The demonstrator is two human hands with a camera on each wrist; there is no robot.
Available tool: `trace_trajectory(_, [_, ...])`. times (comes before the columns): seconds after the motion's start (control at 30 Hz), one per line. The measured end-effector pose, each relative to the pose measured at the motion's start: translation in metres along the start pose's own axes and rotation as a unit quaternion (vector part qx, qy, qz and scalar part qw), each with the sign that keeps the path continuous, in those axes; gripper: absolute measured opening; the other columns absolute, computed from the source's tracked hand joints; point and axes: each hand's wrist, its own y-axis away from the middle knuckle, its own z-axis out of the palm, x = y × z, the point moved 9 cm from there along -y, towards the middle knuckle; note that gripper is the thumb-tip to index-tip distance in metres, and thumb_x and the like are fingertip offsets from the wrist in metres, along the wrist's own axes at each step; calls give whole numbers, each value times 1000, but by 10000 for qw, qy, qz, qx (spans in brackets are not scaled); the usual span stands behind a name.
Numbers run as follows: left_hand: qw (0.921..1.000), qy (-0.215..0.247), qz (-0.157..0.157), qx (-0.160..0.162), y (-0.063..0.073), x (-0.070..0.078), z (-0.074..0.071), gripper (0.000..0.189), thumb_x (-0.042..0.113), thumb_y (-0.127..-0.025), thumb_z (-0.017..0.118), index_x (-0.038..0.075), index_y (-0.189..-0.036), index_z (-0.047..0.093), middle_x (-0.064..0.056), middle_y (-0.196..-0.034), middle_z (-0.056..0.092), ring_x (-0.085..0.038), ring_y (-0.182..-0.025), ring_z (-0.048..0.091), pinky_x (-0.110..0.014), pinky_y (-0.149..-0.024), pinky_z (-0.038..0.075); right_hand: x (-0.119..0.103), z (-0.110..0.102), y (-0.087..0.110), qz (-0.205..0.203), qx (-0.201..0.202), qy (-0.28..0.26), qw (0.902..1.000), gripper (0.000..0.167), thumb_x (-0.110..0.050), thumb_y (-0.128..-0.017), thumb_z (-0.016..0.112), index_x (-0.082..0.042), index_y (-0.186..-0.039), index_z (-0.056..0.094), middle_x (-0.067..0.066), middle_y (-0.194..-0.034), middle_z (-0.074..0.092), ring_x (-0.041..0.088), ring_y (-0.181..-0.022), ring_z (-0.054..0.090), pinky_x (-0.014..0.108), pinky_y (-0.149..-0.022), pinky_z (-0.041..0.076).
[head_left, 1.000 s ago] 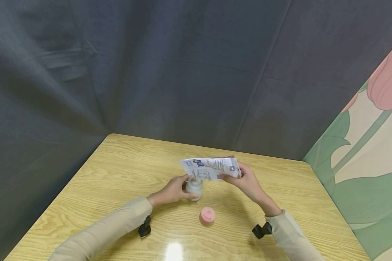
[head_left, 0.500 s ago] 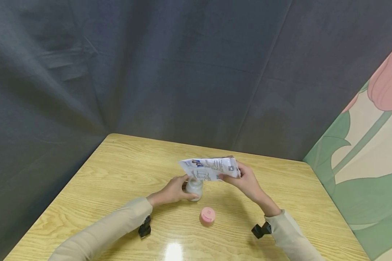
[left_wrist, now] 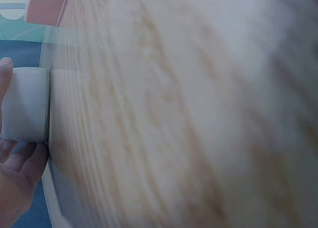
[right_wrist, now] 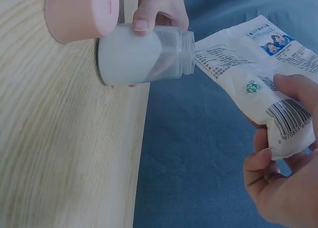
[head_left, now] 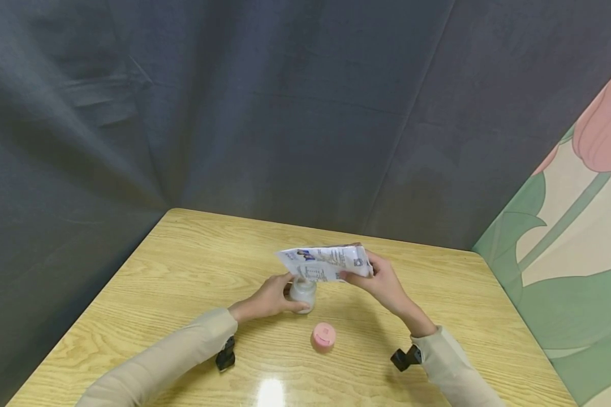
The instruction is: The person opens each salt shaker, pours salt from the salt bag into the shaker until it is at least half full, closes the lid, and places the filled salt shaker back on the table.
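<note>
A small clear glass jar (head_left: 303, 295) stands on the table, its lower part filled with a white powdery substance that shows heaped up one side in the right wrist view (right_wrist: 129, 56). My left hand (head_left: 274, 297) grips the jar round its side, thumb at the front. Above it, my right hand (head_left: 382, 282) holds a white printed plastic packet (head_left: 326, 263) by its right end, the thumb on the near face. The packet tilts down to the left, with its narrow end right at the jar's mouth. A barcode (right_wrist: 289, 119) shows near the right thumb.
A pink lid (head_left: 323, 336) lies on the wooden table (head_left: 224, 243), in front of the jar. Dark curtains (head_left: 285, 113) hang behind the table and to its left. A tulip-patterned panel (head_left: 580, 254) stands along the right.
The packet and my right hand have shifted slightly to the left over the jar. My left hand, the jar and the pink lid have stayed in place.
</note>
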Motion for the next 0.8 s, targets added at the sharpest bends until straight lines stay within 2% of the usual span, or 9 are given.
trace_trajectory(0.43, [10000,-18,-54,-34,0,-2,0,65,37,-81,84,3,-129,56,-8,-120,64,-21,-108,64,-29,-91,53,-1,0,-1,4,-4,31,10000,44,1,-87,74,-10,-129,63,7,-124,66,25,-107,66,36,-80,58])
trace_trajectory(0.8, [10000,23,-61,-68,0,-3,0,67,38,-81,83,2,-129,56,-8,-119,63,-20,-106,65,-30,-89,54,0,5,-4,-44,-63,-49,10000,43,1,-89,72,-6,-130,62,13,-125,65,24,-108,66,36,-81,58])
